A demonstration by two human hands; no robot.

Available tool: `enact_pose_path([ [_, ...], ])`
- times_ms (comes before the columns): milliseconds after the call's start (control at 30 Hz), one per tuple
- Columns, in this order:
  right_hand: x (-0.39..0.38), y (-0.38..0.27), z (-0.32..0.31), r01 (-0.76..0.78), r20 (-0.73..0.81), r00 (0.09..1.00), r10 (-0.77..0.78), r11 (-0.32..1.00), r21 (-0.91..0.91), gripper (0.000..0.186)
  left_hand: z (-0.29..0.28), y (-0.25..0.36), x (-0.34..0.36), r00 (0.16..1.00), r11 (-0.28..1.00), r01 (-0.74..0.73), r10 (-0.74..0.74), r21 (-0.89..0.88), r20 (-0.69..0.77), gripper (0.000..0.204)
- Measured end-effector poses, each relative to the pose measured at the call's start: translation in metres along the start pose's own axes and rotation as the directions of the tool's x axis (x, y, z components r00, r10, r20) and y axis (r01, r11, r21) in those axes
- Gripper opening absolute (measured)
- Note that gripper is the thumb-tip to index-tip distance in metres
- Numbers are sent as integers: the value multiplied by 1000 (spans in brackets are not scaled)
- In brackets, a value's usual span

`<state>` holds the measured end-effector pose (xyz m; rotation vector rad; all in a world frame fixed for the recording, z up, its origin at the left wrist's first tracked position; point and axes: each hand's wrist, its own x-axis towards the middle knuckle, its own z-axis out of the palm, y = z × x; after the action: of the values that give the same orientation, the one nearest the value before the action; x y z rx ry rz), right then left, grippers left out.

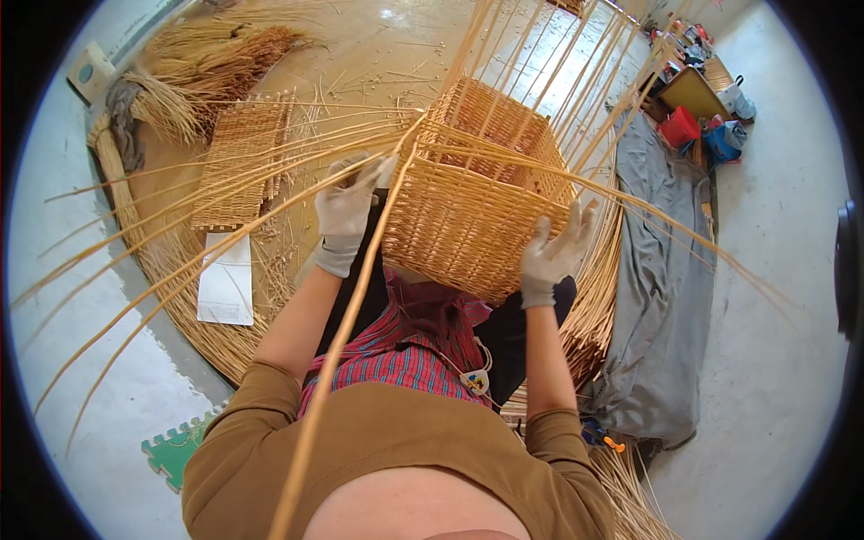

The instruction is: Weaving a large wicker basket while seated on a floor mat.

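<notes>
A square willow basket (459, 225) rests at my knees, with long rods (504, 54) rising from its rim and others fanning sideways to left and right. My left hand (346, 202), in a pale glove, is at the basket's upper left corner, its fingers curled on several loose rods (270, 175). My gloved right hand (556, 247) lies against the basket's right front side, fingers apart and stretched out. The far inside of the basket is partly hidden by the rods.
Left lie a woven panel (236, 166), white paper (225, 297), rod bundles (198, 72) and a green foam mat (180, 445). Right are a grey cloth (657, 360) over something long, more rods (589, 324), and a red bucket (679, 128) and blue bucket (723, 141) among clutter.
</notes>
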<state>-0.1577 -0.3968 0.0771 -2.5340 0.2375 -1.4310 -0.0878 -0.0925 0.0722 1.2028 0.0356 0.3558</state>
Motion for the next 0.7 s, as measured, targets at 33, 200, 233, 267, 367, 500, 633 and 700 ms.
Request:
enact_pose_path([
  [33, -7, -35, -6, -158, 105, 987, 125, 894, 419, 47, -11, 5, 4, 996, 996, 85, -85, 5, 39, 28],
  [200, -12, -180, -4, -30, 257, 717, -648, 340, 940, 37, -44, -6, -35, 889, 862, 391, -262, -323, 375, 45],
  [233, 8, -206, -19, 140, 85, 668, -739, 237, 961, 37, -54, 5, -31, 719, 442, 694, -462, -568, 519, 55],
  [267, 9, -217, -21, 114, 174, 461, -870, 252, 961, 36, -65, 12, -15, 707, 598, 704, -538, -383, 460, 62],
  [367, 8, -213, -21, 185, 269, 201, -942, 306, 934, 37, -26, 83, 6, 683, 834, -270, -187, 482, 706, 70],
  [500, 1, -205, -30, 195, 185, 412, -892, 285, 939, 38, 48, 80, 1, 527, 421, -843, 518, 336, 673, 65],
  [633, 16, -145, -45, -89, 351, 637, -687, 386, 918, 19, 31, 68, 56, 907, 936, -116, 236, -332, 349, 55],
  [700, 16, -74, 1, -317, 364, 894, -262, 205, 926, 24, 25, 88, 63, 979, 997, -77, 80, -24, 188, 42],
])
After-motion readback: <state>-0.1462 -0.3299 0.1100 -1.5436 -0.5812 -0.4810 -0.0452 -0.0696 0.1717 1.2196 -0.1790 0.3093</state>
